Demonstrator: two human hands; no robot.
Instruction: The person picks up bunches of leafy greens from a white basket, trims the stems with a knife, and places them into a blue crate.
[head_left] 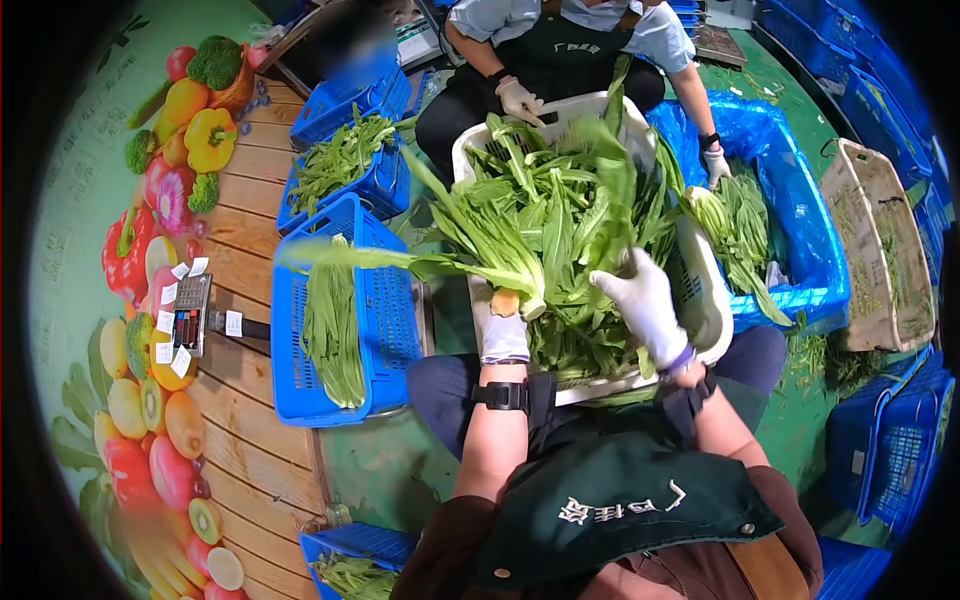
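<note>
My left hand (500, 336), in a white glove, is closed round the base of a leafy lettuce (500, 262), its cut stem end facing me. One long leaf of it stretches left, blurred at the tip. My gloved right hand (648, 308) is over the right side of a white crate (715, 310), thumb and fingers apart. A motion-blurred green leaf (612, 190) stands just beyond its fingertips. Loose leaves (560, 225) fill the crate, which sits between my knees.
Opposite me, a person's gloved hand (520, 102) is by the crate's far edge; their other hand (717, 168) reaches into a blue-lined crate (825, 250) of greens. Blue baskets (385, 340) with leaves stand left. A scale display (190, 315) and a beige crate (905, 270) flank the area.
</note>
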